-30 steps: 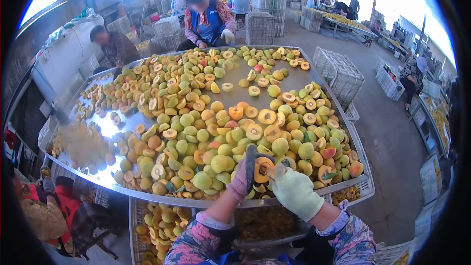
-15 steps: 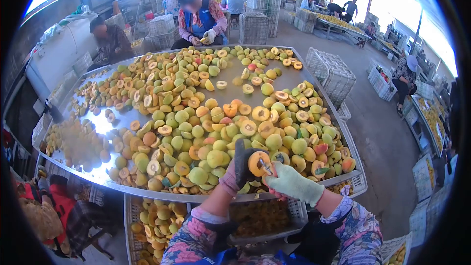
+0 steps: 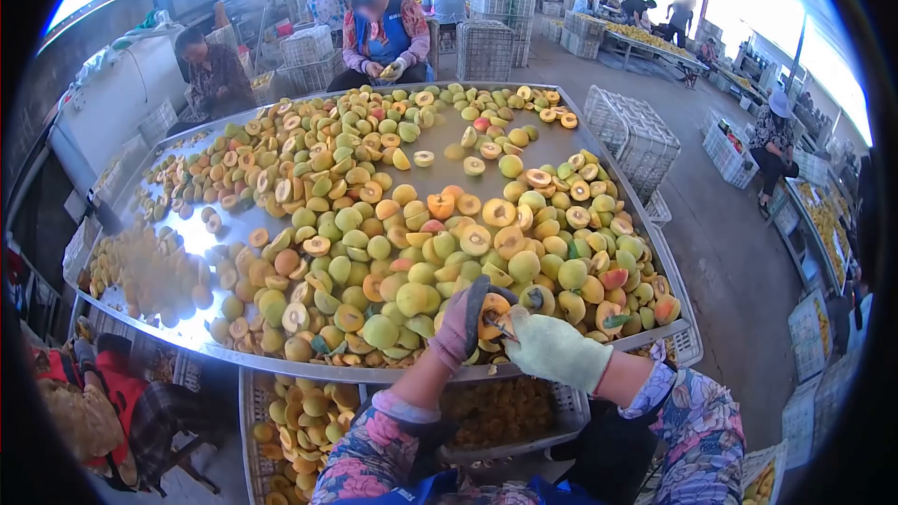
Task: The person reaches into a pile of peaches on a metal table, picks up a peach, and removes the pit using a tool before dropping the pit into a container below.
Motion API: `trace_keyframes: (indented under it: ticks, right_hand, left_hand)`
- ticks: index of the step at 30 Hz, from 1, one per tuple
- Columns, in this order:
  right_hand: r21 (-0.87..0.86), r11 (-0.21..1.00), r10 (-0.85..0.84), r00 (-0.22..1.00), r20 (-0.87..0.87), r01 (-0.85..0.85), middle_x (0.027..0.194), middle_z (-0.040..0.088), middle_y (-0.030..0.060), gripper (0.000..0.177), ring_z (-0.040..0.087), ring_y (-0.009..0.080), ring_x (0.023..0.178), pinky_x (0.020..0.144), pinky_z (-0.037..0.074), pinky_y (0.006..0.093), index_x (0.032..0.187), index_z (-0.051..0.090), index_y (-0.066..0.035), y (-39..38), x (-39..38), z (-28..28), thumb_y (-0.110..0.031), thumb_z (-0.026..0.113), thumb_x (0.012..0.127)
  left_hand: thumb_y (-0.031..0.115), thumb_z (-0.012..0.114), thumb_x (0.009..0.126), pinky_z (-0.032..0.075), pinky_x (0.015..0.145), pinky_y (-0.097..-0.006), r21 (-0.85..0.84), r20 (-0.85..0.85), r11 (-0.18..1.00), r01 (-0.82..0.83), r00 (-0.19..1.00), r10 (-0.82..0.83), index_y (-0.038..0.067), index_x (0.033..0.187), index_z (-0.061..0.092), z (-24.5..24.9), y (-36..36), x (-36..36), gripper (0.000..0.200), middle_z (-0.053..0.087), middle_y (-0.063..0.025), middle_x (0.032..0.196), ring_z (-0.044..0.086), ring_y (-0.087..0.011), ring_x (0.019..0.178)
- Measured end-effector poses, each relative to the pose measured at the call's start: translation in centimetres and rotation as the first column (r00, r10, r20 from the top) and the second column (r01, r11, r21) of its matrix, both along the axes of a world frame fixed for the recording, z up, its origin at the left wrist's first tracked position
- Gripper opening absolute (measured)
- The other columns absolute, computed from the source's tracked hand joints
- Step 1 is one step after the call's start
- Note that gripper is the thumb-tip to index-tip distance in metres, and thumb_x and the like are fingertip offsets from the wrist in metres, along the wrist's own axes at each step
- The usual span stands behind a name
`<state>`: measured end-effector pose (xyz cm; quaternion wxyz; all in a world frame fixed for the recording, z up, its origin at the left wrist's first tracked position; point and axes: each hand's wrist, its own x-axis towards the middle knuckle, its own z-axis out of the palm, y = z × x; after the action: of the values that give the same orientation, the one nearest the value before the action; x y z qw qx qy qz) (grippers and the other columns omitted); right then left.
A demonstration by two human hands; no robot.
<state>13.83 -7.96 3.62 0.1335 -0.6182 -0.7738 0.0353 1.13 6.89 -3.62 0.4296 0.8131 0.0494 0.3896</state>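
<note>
My left hand [image 3: 465,318], in a pink and dark glove, is wrapped round a halved orange fruit [image 3: 494,315] just above the table's near edge. In a pale green glove, my right hand [image 3: 557,348] grips a small metal tool [image 3: 506,329], whose tip touches the cut face of that fruit. Halved yellow, green and orange fruits [image 3: 412,299] lie heaped beyond both hands on the metal table [image 3: 430,375]; some show a stone in the cut face.
Below the near edge are a crate of fruit halves [image 3: 304,421] and a crate with darker contents [image 3: 500,411]. A person in a blue vest [image 3: 383,33] works across the table. Another person sits at the lower left [image 3: 122,393]. Stacked crates [image 3: 631,140] stand right.
The fruit has turned in my left hand, whose fingers now cover more of it. My right hand has shifted slightly, with the tool still at the fruit.
</note>
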Motion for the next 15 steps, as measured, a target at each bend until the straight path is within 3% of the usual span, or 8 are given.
trace_keyframes:
  ticks: [1, 2, 3, 4, 7, 9, 13, 15]
  right_hand:
    - [0.064, 0.973, 0.201, 0.955, 0.216, -0.22, 0.07, 0.063, 0.0215, 0.028, 0.066, 0.0354, 0.063, 0.057, 0.053, 0.0436, 0.106, 0.048, 0.003, 0.1, 0.5, -0.6, -0.019, 0.056, 0.09]
    - [0.065, 0.973, 0.201, 0.955, 0.216, -0.22, 0.07, 0.063, 0.0215, 0.028, 0.066, 0.0354, 0.063, 0.057, 0.053, 0.0436, 0.106, 0.048, 0.003, 0.2, -0.2, 0.9, -0.019, 0.056, 0.09]
    - [-0.195, 0.979, -0.095, 0.971, -0.221, 0.051, 0.07, 0.062, 0.0226, 0.029, 0.066, 0.0371, 0.063, 0.057, 0.053, 0.0449, 0.105, 0.049, 0.004, 0.3, -1.2, 2.8, -0.019, 0.056, 0.09]
    - [-0.52, 0.837, -0.465, 0.725, -0.507, 0.173, 0.07, 0.062, 0.0236, 0.029, 0.065, 0.0387, 0.064, 0.058, 0.053, 0.0461, 0.105, 0.049, 0.005, 0.4, -1.9, 4.0, -0.019, 0.057, 0.09]
    - [-0.218, 0.961, -0.227, 0.933, -0.278, 0.169, 0.072, 0.063, 0.0248, 0.03, 0.065, 0.0412, 0.065, 0.058, 0.054, 0.0465, 0.104, 0.048, 0.006, 0.0, -1.1, 2.3, -0.018, 0.056, 0.089]
    - [-0.263, 0.939, -0.274, 0.944, -0.186, 0.22, 0.073, 0.063, 0.0254, 0.03, 0.065, 0.0412, 0.065, 0.057, 0.053, 0.0468, 0.103, 0.048, 0.007, 0.0, -1.5, 3.4, -0.018, 0.056, 0.089]
    - [-0.255, 0.937, -0.273, 0.956, -0.11, 0.239, 0.075, 0.064, 0.0266, 0.03, 0.066, 0.0416, 0.067, 0.058, 0.053, 0.0471, 0.103, 0.048, 0.007, 0.0, -1.7, 3.3, -0.019, 0.055, 0.09]
    - [-0.144, 0.981, -0.15, 0.983, -0.108, 0.134, 0.075, 0.064, 0.0263, 0.031, 0.066, 0.0414, 0.066, 0.058, 0.053, 0.0469, 0.103, 0.048, 0.007, 0.1, -0.9, 1.3, -0.019, 0.055, 0.09]
  left_hand:
    - [0.016, 0.075, 0.078, 0.054, 0.081, -0.036, 0.002, 0.001, 1.0, 0.0, 1.0, 0.0, 0.002, 0.123, 0.055, -1.3, 0.2, 0.3, 0.051, 0.069, -0.0101, 0.103, 0.067, -0.027, 0.091]
    - [0.017, 0.076, 0.076, 0.053, 0.081, -0.0364, 0.022, -0.038, 0.998, -0.067, 0.997, 0.068, 0.002, 0.12, 0.056, -2.5, 0.5, 0.5, 0.051, 0.068, -0.01, 0.104, 0.067, -0.0278, 0.091]
    - [0.018, 0.078, 0.073, 0.053, 0.08, -0.0367, 0.044, -0.077, 0.99, -0.133, 0.988, 0.136, 0.002, 0.117, 0.057, -3.7, 0.6, 0.8, 0.051, 0.068, -0.0099, 0.104, 0.066, -0.0286, 0.09]
    - [0.018, 0.078, 0.073, 0.053, 0.08, -0.0367, 0.044, -0.078, 0.99, -0.131, 0.988, 0.135, 0.002, 0.117, 0.057, -3.8, 0.5, 1.0, 0.051, 0.068, -0.0099, 0.104, 0.066, -0.0286, 0.09]
    - [0.014, 0.082, 0.064, 0.052, 0.077, -0.0374, 0.186, 0.051, 0.905, -0.382, 0.924, 0.379, 0.008, 0.093, 0.066, -3.2, 0.3, 1.2, 0.033, 0.07, -0.0077, 0.089, 0.066, -0.03, 0.08]
    - [0.014, 0.082, 0.063, 0.052, 0.075, -0.0371, 0.22, 0.034, 0.967, -0.132, 0.991, 0.127, 0.008, 0.095, 0.065, -0.7, 0.7, 0.6, 0.037, 0.07, -0.0062, 0.088, 0.067, -0.0296, 0.079]
    - [0.015, 0.082, 0.061, 0.052, 0.076, -0.0373, 0.186, -0.047, 0.978, -0.091, 0.994, 0.102, 0.008, 0.097, 0.064, -0.3, 0.6, 0.4, 0.041, 0.07, -0.0054, 0.088, 0.067, -0.0294, 0.079]
    - [0.017, 0.082, 0.062, 0.052, 0.076, -0.039, 0.138, -0.045, 0.985, -0.1, 0.993, 0.108, 0.002, 0.114, 0.057, -0.4, 0.2, 0.4, 0.059, 0.068, -0.0102, 0.098, 0.065, -0.0331, 0.086]
